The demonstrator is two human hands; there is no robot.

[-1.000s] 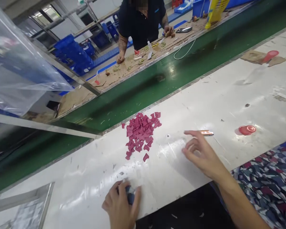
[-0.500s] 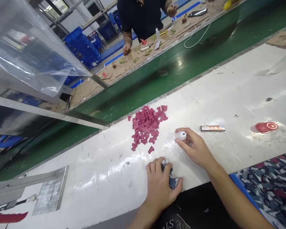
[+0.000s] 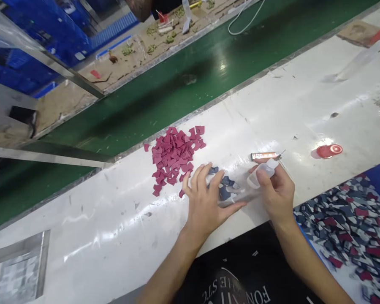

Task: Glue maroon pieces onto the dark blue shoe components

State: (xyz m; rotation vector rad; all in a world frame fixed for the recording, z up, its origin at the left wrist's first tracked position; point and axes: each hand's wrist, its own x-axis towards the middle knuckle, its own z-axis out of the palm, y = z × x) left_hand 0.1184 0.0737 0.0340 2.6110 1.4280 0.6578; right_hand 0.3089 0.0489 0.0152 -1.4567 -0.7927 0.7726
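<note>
My left hand is palm down over the white table with its fingers apart and its thumb stretched out. Beside and partly under those fingers are several small dark blue and grey pieces; some are hidden by the hand. My right hand is closed around a translucent plastic squeeze bottle, tilted, with a thin needle-like tip near it. Just beyond my left fingertips lies a loose pile of maroon cut pieces.
An orange-and-white narrow box lies behind my right hand. Farther right sits a red round-ended object. A blue-edged bin of mixed scraps stands at lower right. A green conveyor belt runs behind the table; a metal frame is at left.
My left hand has moved up toward the maroon pile and spread its fingers from around the dark blue pieces. My right hand has moved right and down, turning the bottle.
</note>
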